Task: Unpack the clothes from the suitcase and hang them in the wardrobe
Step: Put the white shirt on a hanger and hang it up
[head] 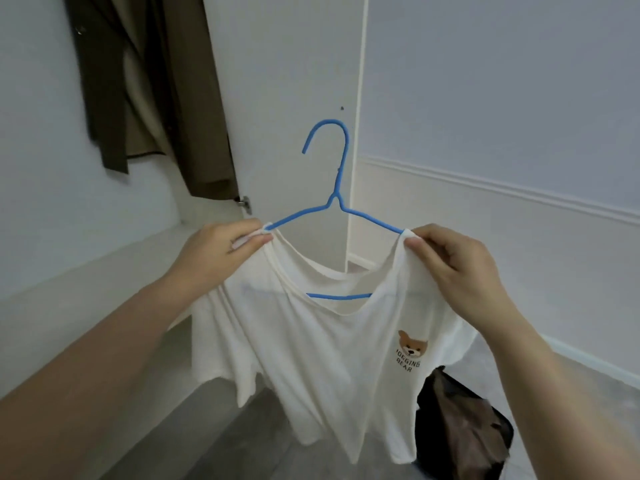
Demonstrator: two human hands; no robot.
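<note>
A cream T-shirt point(322, 358) with a small bear print on the chest hangs on a blue wire hanger point(337, 188), whose hook points up. My left hand point(221, 251) pinches the shirt's left shoulder over the hanger arm. My right hand point(457, 268) pinches the right shoulder the same way. The hanger's lower bar shows through the neck opening. Low on the right, the black suitcase point(429, 403) lies open on the floor with brownish clothing point(464, 431) inside it. It is partly hidden behind the shirt and my right arm.
The open wardrobe is at the left, with a dark brown jacket point(145, 88) hanging inside. Its white door point(287, 81) stands open behind the hanger. The wardrobe's white base ledge point(90, 271) runs along the left. A pale wall with panelling is on the right, above a grey floor.
</note>
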